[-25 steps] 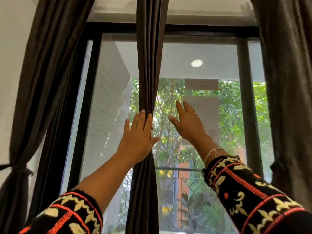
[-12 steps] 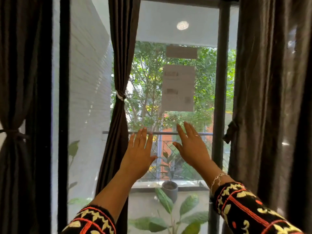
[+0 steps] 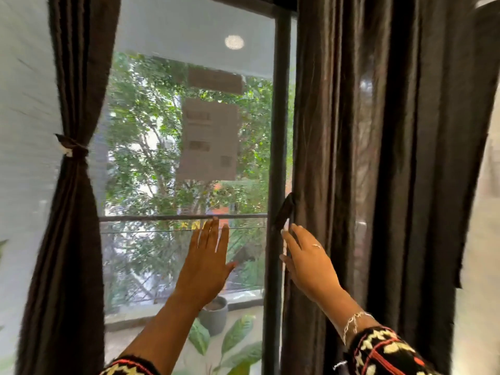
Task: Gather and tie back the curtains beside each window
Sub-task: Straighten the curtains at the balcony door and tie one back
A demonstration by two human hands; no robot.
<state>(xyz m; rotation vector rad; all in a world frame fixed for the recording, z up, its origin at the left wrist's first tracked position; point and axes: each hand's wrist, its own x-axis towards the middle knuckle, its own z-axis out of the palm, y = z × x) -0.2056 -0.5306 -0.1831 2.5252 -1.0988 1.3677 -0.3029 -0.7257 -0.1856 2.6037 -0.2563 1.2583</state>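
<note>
The right hand is seen right of centre in the lower half of the frame, its fingers spread and loosely extended, the fingertips laid against the inner edge of the loose dark brown pleated curtain, which fills the right of the frame and hangs untied. Just above the fingertips, a dark fabric tie-back strap is seen dangling from that edge. The left hand is held open and flat at lower centre, with nothing gripped, before the window glass. Between the two hands a dark vertical window frame post is seen. At the left of the frame, a second dark brown curtain is gathered and cinched by a knotted tie.
</note>
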